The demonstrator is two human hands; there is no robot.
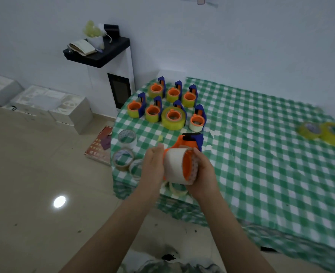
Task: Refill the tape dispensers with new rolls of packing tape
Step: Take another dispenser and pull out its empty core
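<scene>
Left hand (154, 164): flat, fingers straight, pressed against side of white tape roll (175, 166). Right hand (204, 172): curled round roll's other end. Held on dispenser (190, 140) above table (261, 154) near-left corner. Likely light, rigid, slick; grip by core edges, not adhesive face.

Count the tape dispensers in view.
8. Back row on the table: three. Front row: four. One dispenser is between the left hand and right hand. None looks hidden.
</scene>
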